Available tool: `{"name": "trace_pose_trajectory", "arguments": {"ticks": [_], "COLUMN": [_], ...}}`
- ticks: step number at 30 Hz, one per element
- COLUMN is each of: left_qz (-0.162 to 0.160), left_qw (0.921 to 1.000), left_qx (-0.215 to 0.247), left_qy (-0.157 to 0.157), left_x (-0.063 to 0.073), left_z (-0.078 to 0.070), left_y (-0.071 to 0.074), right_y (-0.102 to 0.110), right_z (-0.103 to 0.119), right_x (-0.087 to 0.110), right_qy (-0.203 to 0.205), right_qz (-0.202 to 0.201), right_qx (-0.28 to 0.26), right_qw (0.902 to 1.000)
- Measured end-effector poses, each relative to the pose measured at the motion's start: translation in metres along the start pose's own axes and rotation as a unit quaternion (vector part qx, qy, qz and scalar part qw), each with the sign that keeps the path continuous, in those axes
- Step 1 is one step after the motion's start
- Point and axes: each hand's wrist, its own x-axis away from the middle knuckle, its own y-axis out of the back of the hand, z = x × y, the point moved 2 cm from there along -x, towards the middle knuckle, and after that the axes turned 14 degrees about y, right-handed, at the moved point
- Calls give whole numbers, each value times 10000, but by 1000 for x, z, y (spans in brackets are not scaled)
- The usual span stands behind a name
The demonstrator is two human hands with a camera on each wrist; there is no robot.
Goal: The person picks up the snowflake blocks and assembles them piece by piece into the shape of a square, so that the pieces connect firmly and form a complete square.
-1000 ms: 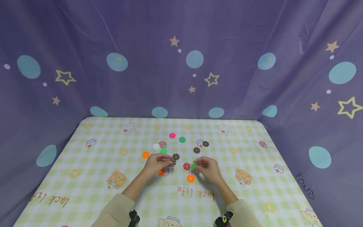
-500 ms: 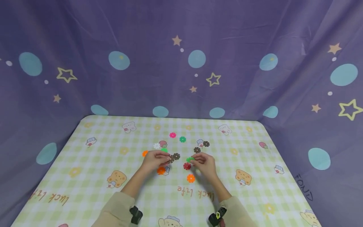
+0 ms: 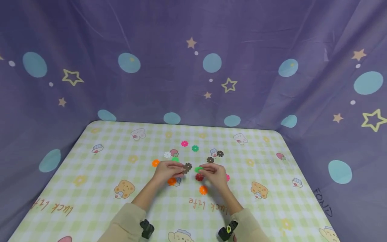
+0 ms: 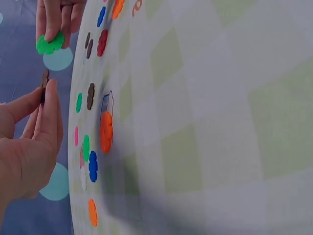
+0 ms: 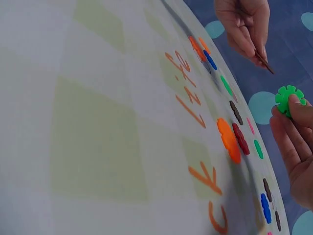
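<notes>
An orange disc lies toward the table's near edge; beyond, in the air, the left hand pinches a brown disc, the right hand a green disc; toward the far edge lies a pink disc.

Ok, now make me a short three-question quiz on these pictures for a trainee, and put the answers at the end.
1. Which hand holds a bright green disc?
2. True or false: the bright green disc touches the brown disc in the left hand.
3. In the head view, which disc sits lowest in the picture? A) a white one B) a pink one C) an orange one

Key:
1. The right hand.
2. False; both wrist views show a gap between them.
3. C; an orange disc sits lowest.
</notes>
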Motion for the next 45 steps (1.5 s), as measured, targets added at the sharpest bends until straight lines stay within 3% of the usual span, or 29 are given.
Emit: {"name": "trace_pose_trajectory", "arguments": {"ticks": [4,15,25,36,45], "left_qz": [-24,-91,-17,-54,-145], "left_qw": [9998,9999,9999,9995,9995], "left_qx": [190,73,-30,63,79], "left_qy": [113,71,-145,303,256], "left_x": [1,5,12,10,14], "left_z": [0,-6,-9,-5,-6], "left_y": [-2,-6,-11,-14,-16], "right_y": [-5,-12,-13,-16,-19], "right_z": [11,21,26,31,37], "right_x": [0,-1,0,5,9], "right_qy": [-27,137,345,443,714], "right_qz": [94,134,181,510,482], "right_qx": [-147,-145,124,513,520], "right_qw": [9998,9997,9992,9964,9949]}}
